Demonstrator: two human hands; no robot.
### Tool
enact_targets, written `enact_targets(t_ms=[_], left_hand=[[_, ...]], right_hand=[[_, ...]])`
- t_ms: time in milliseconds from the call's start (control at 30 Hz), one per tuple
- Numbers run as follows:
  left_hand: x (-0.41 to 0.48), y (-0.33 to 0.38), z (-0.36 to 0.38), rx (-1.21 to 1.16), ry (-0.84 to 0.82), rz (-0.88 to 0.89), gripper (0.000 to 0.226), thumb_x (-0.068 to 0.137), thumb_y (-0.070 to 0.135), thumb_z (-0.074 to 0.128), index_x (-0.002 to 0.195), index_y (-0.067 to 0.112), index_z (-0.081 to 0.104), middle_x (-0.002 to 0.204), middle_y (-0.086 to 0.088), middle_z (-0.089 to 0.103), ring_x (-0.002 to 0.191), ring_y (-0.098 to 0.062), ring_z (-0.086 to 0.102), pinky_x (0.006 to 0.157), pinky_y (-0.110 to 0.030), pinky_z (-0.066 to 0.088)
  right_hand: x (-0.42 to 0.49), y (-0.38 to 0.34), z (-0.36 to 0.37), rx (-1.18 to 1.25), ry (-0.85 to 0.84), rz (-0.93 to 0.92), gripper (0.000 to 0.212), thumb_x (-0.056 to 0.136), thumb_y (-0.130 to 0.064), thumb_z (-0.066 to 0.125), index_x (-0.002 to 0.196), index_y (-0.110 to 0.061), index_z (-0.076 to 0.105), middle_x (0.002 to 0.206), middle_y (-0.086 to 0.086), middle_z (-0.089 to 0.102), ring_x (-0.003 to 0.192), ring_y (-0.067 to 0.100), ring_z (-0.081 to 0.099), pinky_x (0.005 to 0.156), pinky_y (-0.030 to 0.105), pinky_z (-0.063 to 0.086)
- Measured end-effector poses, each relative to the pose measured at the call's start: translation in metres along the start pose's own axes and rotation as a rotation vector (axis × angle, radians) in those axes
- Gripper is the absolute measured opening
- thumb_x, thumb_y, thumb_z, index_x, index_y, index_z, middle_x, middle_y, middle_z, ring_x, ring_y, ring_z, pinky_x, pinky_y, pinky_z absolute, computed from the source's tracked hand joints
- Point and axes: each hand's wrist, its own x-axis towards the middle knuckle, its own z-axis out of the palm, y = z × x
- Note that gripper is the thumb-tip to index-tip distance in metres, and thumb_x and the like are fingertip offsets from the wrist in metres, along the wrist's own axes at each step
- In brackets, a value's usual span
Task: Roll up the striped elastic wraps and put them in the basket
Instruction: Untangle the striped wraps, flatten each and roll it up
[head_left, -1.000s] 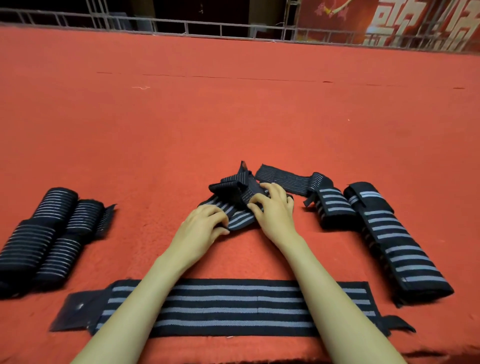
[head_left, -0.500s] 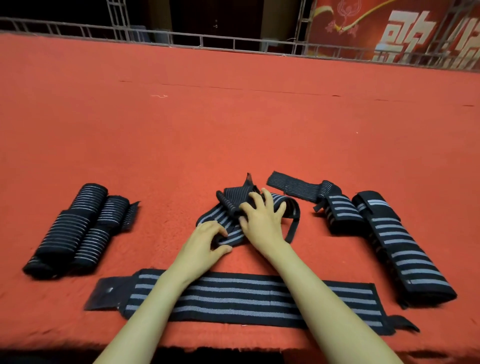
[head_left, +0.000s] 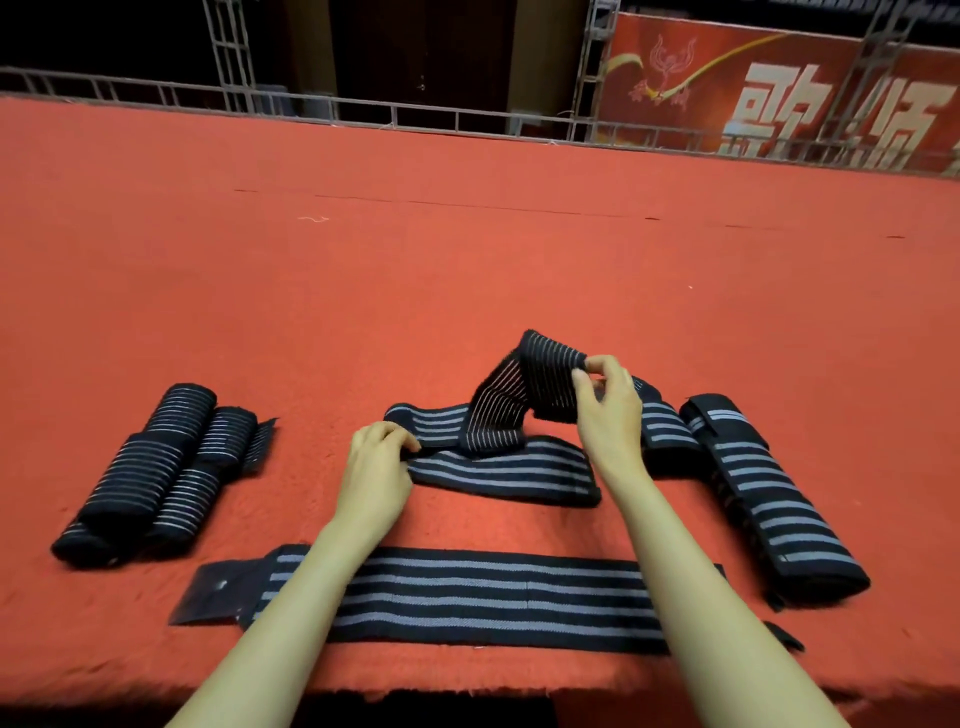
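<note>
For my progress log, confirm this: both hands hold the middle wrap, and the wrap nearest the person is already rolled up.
Wrong on one point. The head view shows the wrap nearest the person lying flat, unrolled. The rest stands: the left hand and right hand both hold the middle wrap.

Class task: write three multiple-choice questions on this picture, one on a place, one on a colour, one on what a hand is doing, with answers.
1. Where do the rolled wraps lie? A) at the left B) at the right C) in a basket
2. What colour is the carpet? A) blue B) red C) green
3. What is the right hand doing? A) lying flat B) holding part of a wrap up C) pointing
1 A: they sit left of the left hand. 2 B: red all round the wraps. 3 B: its fingers pinch the raised fold.
</note>
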Motion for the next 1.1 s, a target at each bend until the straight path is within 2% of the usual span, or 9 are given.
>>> enact_targets(t_ms=[133, 233, 300, 433, 600, 767, 867, 967, 1100], left_hand=[[-0.007, 0.039, -0.002, -0.271, -0.056, 0.043, 0.037, 0.083, 0.018, 0.068, 0.119, 0.014, 0.058, 0.122, 0.001, 0.055, 0.118, -0.013, 0.047, 0.1, -0.023, 0.03], [-0.016, 0.064, -0.006, -0.406, -0.071, 0.124, 0.046, 0.083, 0.029, 0.069, 0.126, 0.021, 0.053, 0.125, 0.01, 0.051, 0.118, -0.002, 0.044, 0.101, -0.015, 0.03], [-0.019, 0.076, -0.007, -0.458, -0.081, 0.142, 0.052, 0.082, 0.031, 0.07, 0.13, 0.023, 0.049, 0.125, 0.013, 0.05, 0.117, 0.002, 0.044, 0.098, -0.012, 0.029], [-0.02, 0.082, 0.0, -0.55, -0.082, 0.079, 0.062, 0.08, 0.024, 0.073, 0.132, 0.023, 0.039, 0.123, 0.008, 0.054, 0.118, -0.003, 0.048, 0.103, -0.027, 0.039], [-0.022, 0.078, 0.005, -0.826, -0.11, -0.077, 0.078, 0.076, 0.019, 0.078, 0.137, 0.022, 0.03, 0.136, 0.005, 0.038, 0.125, -0.006, 0.043, 0.099, -0.027, 0.042], [-0.017, 0.07, -0.004, -1.126, -0.081, -0.259, 0.033, 0.084, 0.01, 0.068, 0.111, 0.018, 0.051, 0.1, -0.003, 0.061, 0.094, -0.013, 0.063, 0.085, -0.025, 0.05], [-0.015, 0.066, -0.01, -1.333, -0.094, -0.308, 0.007, 0.091, 0.009, 0.059, 0.097, 0.008, 0.057, 0.104, -0.017, 0.06, 0.099, -0.023, 0.063, 0.087, -0.034, 0.054], [-0.015, 0.065, -0.014, -1.345, -0.116, -0.329, 0.003, 0.093, 0.008, 0.055, 0.094, 0.005, 0.054, 0.098, -0.019, 0.055, 0.093, -0.023, 0.063, 0.082, -0.032, 0.056], [-0.012, 0.063, -0.018, -1.297, 0.044, -0.394, 0.01, 0.093, 0.0, 0.052, 0.088, 0.008, 0.048, 0.086, -0.013, 0.052, 0.082, -0.018, 0.064, 0.069, -0.024, 0.057]], right_hand=[[-0.012, -0.016, -0.002, 0.119, -0.168, 0.062, 0.005, 0.094, -0.015, 0.055, 0.095, -0.012, 0.059, 0.095, 0.003, 0.065, 0.07, 0.019, 0.066, 0.065, 0.029, 0.055], [-0.018, -0.033, -0.004, 0.277, -0.205, 0.135, 0.004, 0.093, -0.012, 0.058, 0.096, -0.009, 0.057, 0.093, -0.002, 0.062, 0.056, 0.013, 0.066, 0.066, 0.036, 0.056], [-0.02, -0.042, -0.004, 0.387, -0.244, 0.183, 0.003, 0.093, -0.01, 0.059, 0.093, -0.008, 0.056, 0.093, 0.002, 0.059, 0.056, 0.01, 0.066, 0.068, 0.036, 0.057], [-0.025, -0.053, 0.001, 0.698, -0.277, 0.361, 0.008, 0.093, -0.003, 0.056, 0.087, -0.007, 0.052, 0.099, 0.016, 0.052, 0.068, 0.01, 0.066, 0.065, 0.026, 0.058], [-0.028, -0.057, 0.0, 1.121, -0.228, 0.636, 0.01, 0.092, 0.008, 0.052, 0.093, -0.002, 0.05, 0.083, 0.009, 0.054, 0.074, 0.016, 0.059, 0.057, 0.02, 0.055], [-0.028, -0.049, -0.001, 1.084, -0.221, 0.684, 0.011, 0.092, 0.005, 0.054, 0.091, -0.005, 0.05, 0.084, 0.007, 0.056, 0.072, 0.015, 0.058, 0.054, 0.017, 0.053], [-0.03, -0.043, 0.0, 1.032, -0.215, 0.643, 0.014, 0.092, 0.005, 0.055, 0.085, -0.007, 0.051, 0.083, 0.007, 0.06, 0.073, 0.014, 0.062, 0.058, 0.02, 0.055], [-0.035, -0.043, 0.004, 0.969, -0.268, 0.599, 0.009, 0.095, -0.005, 0.054, 0.087, -0.007, 0.053, 0.087, 0.007, 0.063, 0.077, 0.015, 0.063, 0.059, 0.022, 0.055], [-0.041, -0.032, 0.006, 0.531, -0.267, 0.405, 0.012, 0.101, -0.015, 0.042, 0.106, -0.014, 0.052, 0.098, 0.01, 0.062, 0.065, 0.011, 0.061, 0.05, 0.024, 0.05]])
